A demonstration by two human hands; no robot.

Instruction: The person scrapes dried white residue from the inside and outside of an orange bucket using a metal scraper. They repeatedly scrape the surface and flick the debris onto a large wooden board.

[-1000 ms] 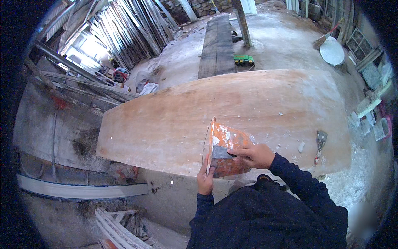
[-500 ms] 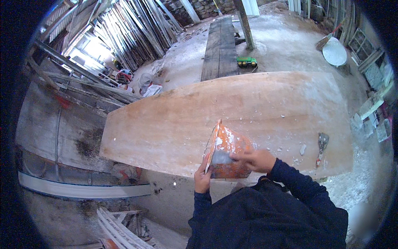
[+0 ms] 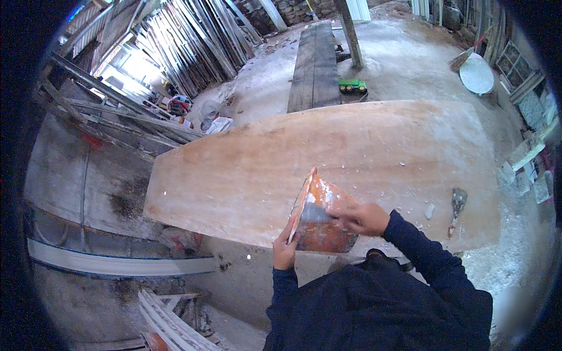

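Observation:
An orange tub (image 3: 331,237), streaked with white plaster, is tilted up over the near edge of a wooden board. My left hand (image 3: 285,248) is closed on its rim, on the left side. My right hand (image 3: 369,219) is closed around a scraper whose grey blade (image 3: 315,212) lies against the tub's surface; the handle is hidden in my fingers, which are slightly blurred. To the right, a second putty knife (image 3: 458,202) with a dirty, plaster-marked blade lies on the board, apart from both hands.
The broad board (image 3: 246,158) carries white plaster crumbs, among them a larger chip (image 3: 429,210). Beyond it are a dark plank bench (image 3: 313,70), a green toy truck (image 3: 352,86) and a post (image 3: 349,35). A white basin (image 3: 476,75) and broom (image 3: 461,60) stand far right.
The grey blade has shifted slightly up the tub's surface, and my right hand has moved with it. My left hand keeps its hold on the rim. The whole view has shifted slightly.

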